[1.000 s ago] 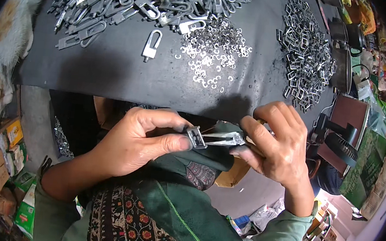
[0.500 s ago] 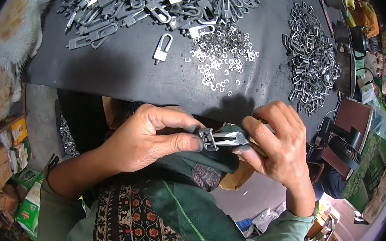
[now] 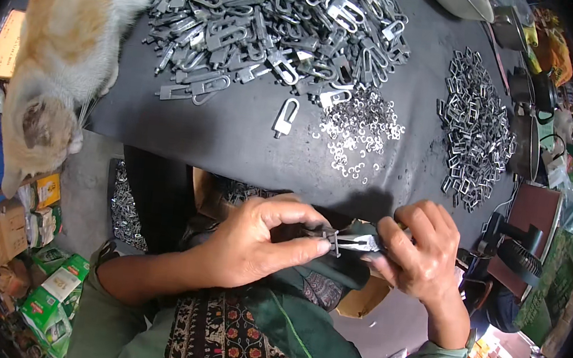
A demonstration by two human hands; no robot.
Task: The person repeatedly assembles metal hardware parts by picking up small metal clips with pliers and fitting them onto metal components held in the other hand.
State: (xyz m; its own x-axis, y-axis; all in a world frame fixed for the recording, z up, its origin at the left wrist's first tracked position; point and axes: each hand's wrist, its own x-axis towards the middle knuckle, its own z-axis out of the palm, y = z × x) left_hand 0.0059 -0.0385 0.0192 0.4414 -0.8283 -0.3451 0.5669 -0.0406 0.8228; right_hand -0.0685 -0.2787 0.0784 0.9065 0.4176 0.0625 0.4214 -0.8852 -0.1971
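Note:
Between the thumb and fingers of my left hand [image 3: 260, 242] is a small dark metal part with a rectangular frame [image 3: 335, 245]. My right hand [image 3: 423, 249] is closed round a pair of pliers [image 3: 357, 243], whose jaws point left and meet the metal part. The handles are mostly hidden by my fingers. Both hands are just off the table's near edge, above my lap. Beyond them, a single U-shaped metal piece [image 3: 285, 118] lies on the dark table [image 3: 221, 138], near a scatter of tiny C-shaped clips [image 3: 356, 134].
A big heap of U-shaped metal pieces [image 3: 266, 29] covers the far table. Rectangular metal rings [image 3: 477, 128] are piled at the right. A white and orange cat [image 3: 70, 61] sprawls over the left edge. A small black fan [image 3: 519, 257] stands at the right.
The whole view has shifted, so table, cat and hands appear lower and further right. The metal part is tilted differently between my left fingers, with the pliers still at it.

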